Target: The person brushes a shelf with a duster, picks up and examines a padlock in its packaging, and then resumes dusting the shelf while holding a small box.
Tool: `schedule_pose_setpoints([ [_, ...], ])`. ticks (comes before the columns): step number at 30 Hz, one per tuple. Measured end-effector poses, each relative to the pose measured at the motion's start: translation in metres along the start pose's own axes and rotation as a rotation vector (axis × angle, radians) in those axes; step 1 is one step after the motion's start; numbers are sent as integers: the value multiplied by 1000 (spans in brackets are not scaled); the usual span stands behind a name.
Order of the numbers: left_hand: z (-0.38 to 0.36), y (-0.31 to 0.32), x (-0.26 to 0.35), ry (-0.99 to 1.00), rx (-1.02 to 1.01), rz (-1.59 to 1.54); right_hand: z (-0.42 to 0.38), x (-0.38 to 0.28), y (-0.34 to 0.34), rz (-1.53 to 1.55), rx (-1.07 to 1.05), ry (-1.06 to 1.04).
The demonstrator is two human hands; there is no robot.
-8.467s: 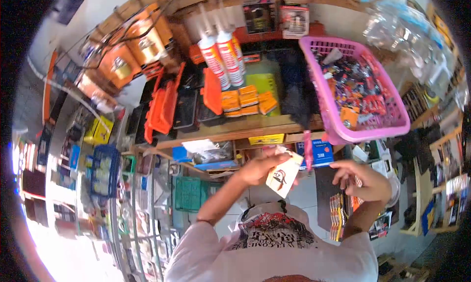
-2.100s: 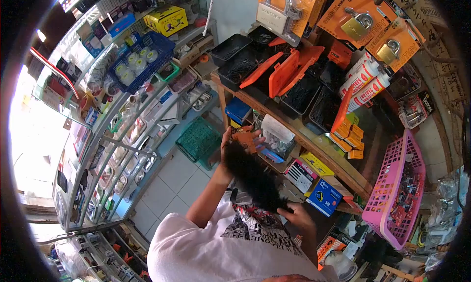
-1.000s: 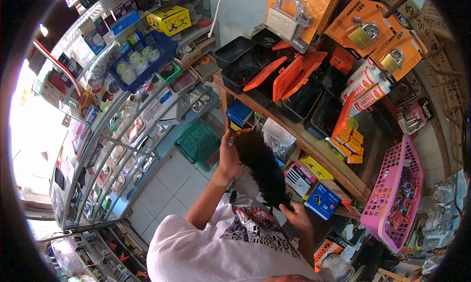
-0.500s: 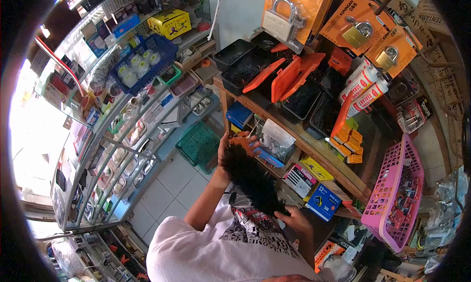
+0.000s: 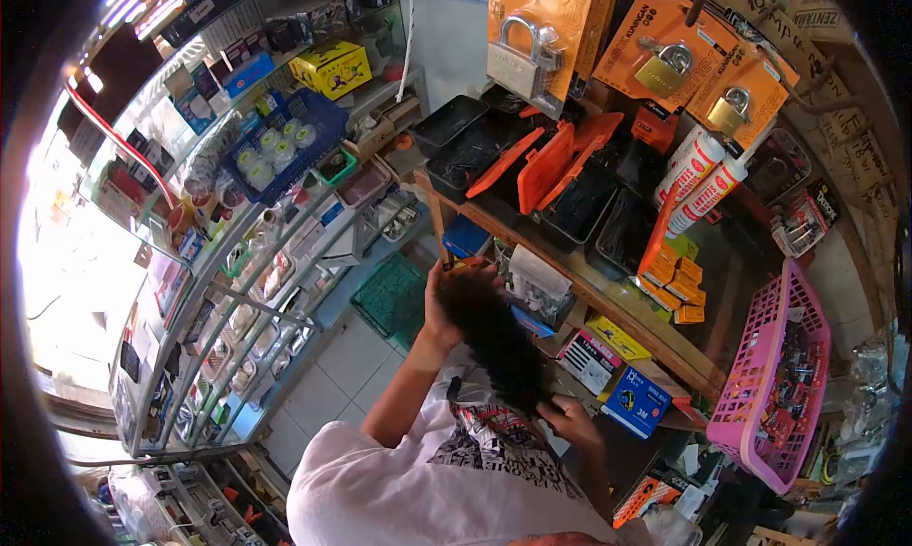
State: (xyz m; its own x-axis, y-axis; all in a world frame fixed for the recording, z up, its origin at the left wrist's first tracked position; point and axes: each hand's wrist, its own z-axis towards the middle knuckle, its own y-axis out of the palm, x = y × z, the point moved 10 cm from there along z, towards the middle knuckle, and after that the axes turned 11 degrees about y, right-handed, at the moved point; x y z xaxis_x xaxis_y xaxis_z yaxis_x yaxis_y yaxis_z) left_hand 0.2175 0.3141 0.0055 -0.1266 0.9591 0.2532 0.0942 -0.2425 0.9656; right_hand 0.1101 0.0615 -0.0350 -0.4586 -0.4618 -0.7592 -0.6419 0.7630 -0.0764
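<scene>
A black feather duster [image 5: 494, 342] slants across the front of my body, its feathers blurred by motion. My right hand [image 5: 570, 421] is closed round its lower end, where the handle is hidden by my fingers. At the upper end, the feathers lie over the palm of my left hand [image 5: 440, 313]. That hand's fingers curl behind the duster, and what they hold is mostly covered. Just beyond my left hand is the wooden shelf unit, with a tray of small bagged goods [image 5: 537, 280] on its lower level.
Black bins [image 5: 579, 199] with orange lids [image 5: 546, 171] stand on the wooden shelf. Carded padlocks [image 5: 665, 68] hang above them. A pink basket [image 5: 741, 394] is at the right, a green basket [image 5: 388, 294] on the left side. Metal rails [image 5: 237, 304] front the left display.
The duster has swept slightly over my left hand, covering the orange piece that showed in its palm. My left fingers are less visible now. The view has shifted a little.
</scene>
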Motion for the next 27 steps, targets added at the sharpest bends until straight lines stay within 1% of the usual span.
schedule_pose_setpoints([
  [2,8,12,1,5,-112,-10,4,-10,-5,-145,52,-110],
  [5,15,-15,6,78,156,54,2,-10,-18,-189,160,-9],
  [8,15,14,0,-7,-153,-66,2,-22,-10,-181,113,-180],
  [11,6,-12,-1,6,176,-1,-1,-25,-13,-104,186,-65],
  [13,5,-1,-6,2,15,-26,7,-18,-10,-131,140,-169],
  [14,7,-17,-8,47,-23,48,9,-12,-9,-137,130,-221],
  [15,9,-33,-9,93,-57,122,9,-7,-10,-152,172,-165],
  [16,6,-27,-11,82,-36,114,8,-7,-11,-166,212,-109],
  [18,3,-17,-17,47,4,100,-3,-21,-1,-116,83,-159],
  [19,-2,-8,-31,-99,-122,-41,-5,-16,1,-221,148,-379],
  [20,-6,-12,-36,-113,-17,-72,-15,-20,-1,-166,137,-368],
  [21,-1,-34,-41,-76,2,69,-30,-34,-3,-112,126,-361],
  [22,6,-38,-46,-28,15,209,-40,-41,-6,-63,107,-357],
  [23,5,-39,-54,-55,34,152,-49,-36,-18,-33,201,-409],
  [25,-4,-1,-62,-105,75,48,-90,-20,-65,162,399,-281],
  [26,-6,8,-71,-189,-131,18,-109,-18,-83,253,472,-214],
  [27,-7,7,-75,-191,-85,26,-130,-25,-102,409,584,-257],
])
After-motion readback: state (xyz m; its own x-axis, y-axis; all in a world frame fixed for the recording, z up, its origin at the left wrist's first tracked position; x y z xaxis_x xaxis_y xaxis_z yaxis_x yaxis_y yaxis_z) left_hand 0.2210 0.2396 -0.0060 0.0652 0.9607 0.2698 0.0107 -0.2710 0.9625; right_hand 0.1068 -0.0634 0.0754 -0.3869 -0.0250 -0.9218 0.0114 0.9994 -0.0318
